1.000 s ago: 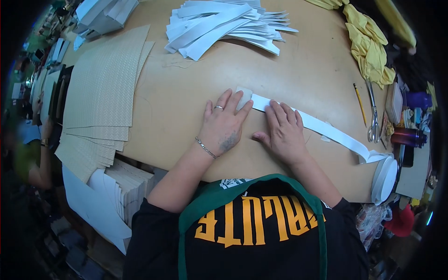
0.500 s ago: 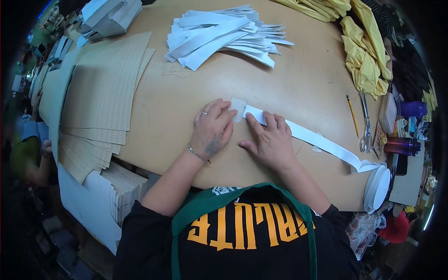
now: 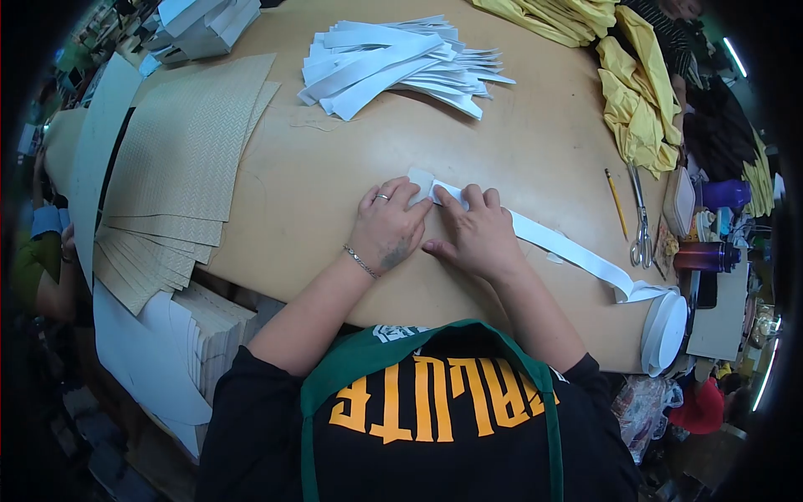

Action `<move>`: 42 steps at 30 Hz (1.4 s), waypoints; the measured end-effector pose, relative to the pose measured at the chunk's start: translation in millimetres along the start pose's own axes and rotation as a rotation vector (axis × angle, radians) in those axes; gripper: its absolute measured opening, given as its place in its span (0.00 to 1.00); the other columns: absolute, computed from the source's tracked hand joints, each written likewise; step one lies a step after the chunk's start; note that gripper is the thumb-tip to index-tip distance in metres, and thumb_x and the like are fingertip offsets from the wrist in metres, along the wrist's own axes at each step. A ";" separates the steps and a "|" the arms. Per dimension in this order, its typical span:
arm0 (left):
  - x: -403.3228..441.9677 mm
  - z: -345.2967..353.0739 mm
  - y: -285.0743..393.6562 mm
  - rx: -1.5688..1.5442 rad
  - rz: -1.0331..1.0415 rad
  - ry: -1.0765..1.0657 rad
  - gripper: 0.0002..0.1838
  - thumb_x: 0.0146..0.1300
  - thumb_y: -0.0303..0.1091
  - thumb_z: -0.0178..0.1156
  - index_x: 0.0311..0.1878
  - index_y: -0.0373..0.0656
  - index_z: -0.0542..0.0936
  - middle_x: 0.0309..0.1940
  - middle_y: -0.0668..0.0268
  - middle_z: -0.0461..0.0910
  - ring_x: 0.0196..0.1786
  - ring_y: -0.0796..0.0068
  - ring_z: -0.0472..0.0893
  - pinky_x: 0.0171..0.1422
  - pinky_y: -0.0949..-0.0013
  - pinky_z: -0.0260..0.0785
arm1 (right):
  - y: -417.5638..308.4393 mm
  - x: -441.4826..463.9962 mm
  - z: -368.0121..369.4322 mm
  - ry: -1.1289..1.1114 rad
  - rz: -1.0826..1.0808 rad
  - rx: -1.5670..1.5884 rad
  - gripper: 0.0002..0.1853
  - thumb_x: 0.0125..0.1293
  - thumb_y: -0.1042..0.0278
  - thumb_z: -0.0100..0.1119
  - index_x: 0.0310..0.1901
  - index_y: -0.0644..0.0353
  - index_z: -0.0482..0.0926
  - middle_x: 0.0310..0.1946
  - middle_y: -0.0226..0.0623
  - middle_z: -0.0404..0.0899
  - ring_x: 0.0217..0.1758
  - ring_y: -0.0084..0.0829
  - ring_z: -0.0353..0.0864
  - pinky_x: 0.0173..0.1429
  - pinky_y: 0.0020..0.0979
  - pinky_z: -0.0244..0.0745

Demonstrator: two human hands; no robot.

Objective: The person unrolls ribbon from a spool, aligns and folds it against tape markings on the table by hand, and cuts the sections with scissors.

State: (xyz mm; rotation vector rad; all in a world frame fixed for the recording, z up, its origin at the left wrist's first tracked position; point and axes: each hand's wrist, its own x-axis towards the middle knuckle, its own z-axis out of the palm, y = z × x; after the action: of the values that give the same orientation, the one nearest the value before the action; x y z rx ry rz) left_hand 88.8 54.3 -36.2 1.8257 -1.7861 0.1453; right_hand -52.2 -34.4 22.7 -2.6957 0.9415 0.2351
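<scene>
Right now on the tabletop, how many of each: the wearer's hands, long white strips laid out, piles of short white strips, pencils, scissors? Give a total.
Left hand and right hand: 2
Long white strip: 1
Pile of short white strips: 1
Pencil: 1
Scissors: 1 pair
Total: 6

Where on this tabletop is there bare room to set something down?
The widest free patch of tabletop lies between the pile of white strips, the yellow cloth and the long white strip. A smaller one separates the tan sheets from the left hand. It is crowded along the right edge, around the scissors, dark purple bottle and white roll.
</scene>
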 end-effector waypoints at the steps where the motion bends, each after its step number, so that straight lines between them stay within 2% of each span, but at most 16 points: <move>1: 0.3 -0.6 0.0 -0.001 0.001 -0.003 0.14 0.49 0.30 0.61 0.41 0.47 0.82 0.45 0.65 0.74 0.53 0.63 0.74 0.55 0.60 0.67 | -0.5 0.7 -1.3 -0.004 -0.002 -0.010 0.40 0.50 0.44 0.65 0.64 0.51 0.64 0.51 0.42 0.66 0.56 0.44 0.64 0.55 0.44 0.67; 13: -1.4 2.2 -2.0 -0.093 0.024 0.086 0.10 0.47 0.27 0.62 0.36 0.43 0.81 0.40 0.64 0.75 0.46 0.63 0.76 0.51 0.61 0.69 | 2.0 9.1 -10.7 -0.066 -0.007 -0.040 0.40 0.47 0.44 0.67 0.62 0.49 0.67 0.52 0.42 0.66 0.56 0.44 0.66 0.53 0.43 0.72; 16: -5.2 -5.9 3.8 -0.085 0.082 0.116 0.10 0.45 0.26 0.61 0.34 0.41 0.80 0.39 0.63 0.75 0.44 0.63 0.76 0.49 0.62 0.70 | 6.0 10.1 -10.6 -0.072 -0.029 -0.025 0.39 0.47 0.45 0.67 0.61 0.49 0.68 0.52 0.42 0.66 0.55 0.45 0.67 0.53 0.44 0.72; 19: -7.0 -1.3 7.4 -0.223 0.222 0.061 0.11 0.43 0.25 0.61 0.33 0.39 0.79 0.40 0.62 0.75 0.44 0.63 0.76 0.48 0.62 0.70 | 11.0 13.5 -12.3 -0.094 -0.047 -0.027 0.38 0.46 0.48 0.68 0.60 0.48 0.69 0.51 0.42 0.67 0.55 0.45 0.67 0.52 0.44 0.73; 22: -4.8 2.5 23.7 -0.191 0.262 0.064 0.12 0.44 0.26 0.61 0.36 0.39 0.79 0.43 0.61 0.75 0.48 0.62 0.76 0.52 0.62 0.69 | 15.4 18.0 -12.2 -0.120 -0.065 -0.039 0.38 0.45 0.52 0.69 0.61 0.47 0.69 0.51 0.42 0.67 0.55 0.45 0.68 0.52 0.43 0.73; 28: -0.7 13.1 32.3 -0.009 0.142 -0.081 0.20 0.49 0.34 0.59 0.48 0.40 0.75 0.51 0.60 0.72 0.57 0.63 0.71 0.58 0.57 0.65 | 16.8 19.3 -23.0 -0.186 -0.104 -0.071 0.42 0.38 0.55 0.71 0.62 0.45 0.68 0.53 0.42 0.67 0.56 0.45 0.68 0.54 0.43 0.73; 32: 4.6 7.6 37.8 0.126 0.132 -0.216 0.21 0.51 0.38 0.59 0.49 0.42 0.75 0.51 0.61 0.72 0.58 0.65 0.70 0.58 0.55 0.64 | 19.1 21.0 -24.6 -0.199 -0.126 -0.081 0.44 0.37 0.55 0.73 0.62 0.47 0.68 0.54 0.42 0.67 0.57 0.44 0.68 0.53 0.44 0.73; 34: 8.1 7.0 40.9 0.152 0.140 -0.288 0.20 0.52 0.39 0.59 0.48 0.42 0.75 0.50 0.62 0.71 0.57 0.65 0.69 0.58 0.54 0.64 | 18.2 13.4 -19.8 -0.145 -0.113 -0.027 0.42 0.40 0.55 0.72 0.61 0.51 0.68 0.56 0.42 0.66 0.59 0.45 0.66 0.57 0.46 0.70; 35: 9.8 9.1 41.1 0.207 0.209 -0.227 0.19 0.53 0.39 0.58 0.48 0.43 0.75 0.45 0.62 0.72 0.53 0.66 0.71 0.55 0.56 0.66 | 23.4 7.8 -16.5 -0.113 -0.101 -0.001 0.41 0.42 0.56 0.71 0.61 0.52 0.68 0.57 0.43 0.66 0.60 0.45 0.65 0.58 0.48 0.68; 38: 19.2 10.8 45.7 0.224 0.149 -0.440 0.18 0.57 0.40 0.55 0.50 0.44 0.75 0.47 0.62 0.71 0.56 0.65 0.71 0.57 0.53 0.66 | 36.5 -31.2 18.2 0.299 -0.105 0.076 0.36 0.48 0.56 0.68 0.60 0.57 0.68 0.59 0.43 0.65 0.63 0.46 0.62 0.64 0.52 0.59; 39: 28.6 1.3 52.0 0.188 0.133 -0.517 0.20 0.57 0.37 0.55 0.54 0.46 0.74 0.43 0.61 0.72 0.52 0.61 0.74 0.56 0.55 0.67 | 38.7 -45.6 23.3 0.304 -0.045 0.159 0.34 0.52 0.54 0.65 0.60 0.57 0.68 0.60 0.43 0.64 0.66 0.45 0.58 0.67 0.57 0.50; 42: 32.8 5.2 51.8 0.271 0.319 -0.358 0.23 0.56 0.33 0.54 0.58 0.47 0.72 0.36 0.61 0.72 0.36 0.65 0.77 0.42 0.62 0.71 | 49.0 -82.4 37.3 0.379 0.106 0.064 0.35 0.52 0.49 0.65 0.60 0.56 0.68 0.60 0.43 0.64 0.67 0.44 0.58 0.67 0.58 0.51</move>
State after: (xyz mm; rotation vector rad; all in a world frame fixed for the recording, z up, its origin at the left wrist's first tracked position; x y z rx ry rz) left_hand 41.5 26.0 -8.9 1.8195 -2.4077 0.1998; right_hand -149.2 -11.4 -2.8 -2.6828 1.1725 -0.2919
